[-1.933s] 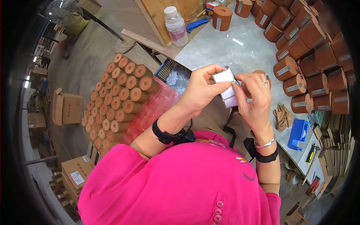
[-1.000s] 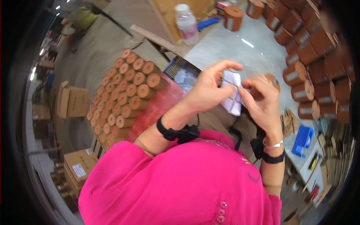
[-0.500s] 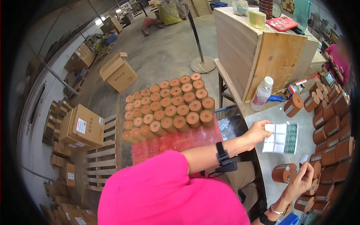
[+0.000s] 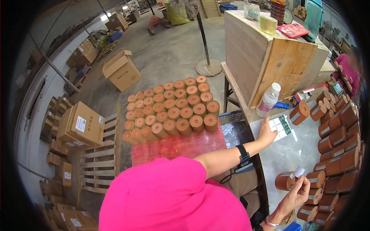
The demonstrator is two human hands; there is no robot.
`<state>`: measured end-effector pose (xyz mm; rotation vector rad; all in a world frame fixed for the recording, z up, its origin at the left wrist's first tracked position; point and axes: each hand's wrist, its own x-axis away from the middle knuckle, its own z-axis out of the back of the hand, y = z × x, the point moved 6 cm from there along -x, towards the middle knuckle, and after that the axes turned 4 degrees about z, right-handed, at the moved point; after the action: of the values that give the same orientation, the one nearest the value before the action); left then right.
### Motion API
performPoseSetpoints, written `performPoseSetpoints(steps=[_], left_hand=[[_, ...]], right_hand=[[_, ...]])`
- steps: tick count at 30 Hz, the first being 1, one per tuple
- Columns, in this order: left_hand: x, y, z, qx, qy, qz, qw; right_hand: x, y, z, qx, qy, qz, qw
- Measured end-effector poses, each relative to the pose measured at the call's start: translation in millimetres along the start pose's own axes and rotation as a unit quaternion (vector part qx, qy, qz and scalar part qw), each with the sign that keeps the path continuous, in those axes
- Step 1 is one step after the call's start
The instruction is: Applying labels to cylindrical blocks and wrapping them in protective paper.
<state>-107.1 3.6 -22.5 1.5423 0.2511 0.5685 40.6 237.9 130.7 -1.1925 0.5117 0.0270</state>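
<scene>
My right hand point(image 4: 295, 198) pinches a small white label point(image 4: 299, 171) between thumb and fingertips. Just behind that label sits a reddish-brown cylinder point(image 4: 284, 181) with a sticker on its side. Farther off, my left hand point(image 4: 267, 134) grips the near left edge of a sheet of green-and-white labels point(image 4: 283, 126); its fingers partly hide the edge. The sheet is low over the grey tabletop point(image 4: 304, 144), beside a clear bottle with a white cap point(image 4: 269, 100). To its right rests another labelled cylinder point(image 4: 300, 113).
Stacked labelled cylinders point(image 4: 339, 136) line the table's right side. Rows of upright cylinders point(image 4: 173, 112) stand on a red surface point(image 4: 165, 148) to my left. A wooden box point(image 4: 246, 57) rises at the table's far end. Cartons point(image 4: 83, 125) sit on a pallet; a person point(image 4: 348, 71) is at far right.
My left hand has lowered the label sheet toward the tabletop and moved it away, close to the bottle. My right hand, with the small label, has shifted slightly left and nearer me.
</scene>
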Motion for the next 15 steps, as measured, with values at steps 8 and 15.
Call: performPoseSetpoints(steps=[8,15], left_hand=[[132.8,105.5,48.3,-0.191,-0.060,-0.513,0.834],[183.3,115.2,22.9,-0.159,-0.147,-0.600,0.771]], right_hand=[[2.1,0.7,-27.9,-0.062,0.003,0.000,0.998],[17.1,1.8,-18.4,-0.113,0.048,-0.039,0.992]])
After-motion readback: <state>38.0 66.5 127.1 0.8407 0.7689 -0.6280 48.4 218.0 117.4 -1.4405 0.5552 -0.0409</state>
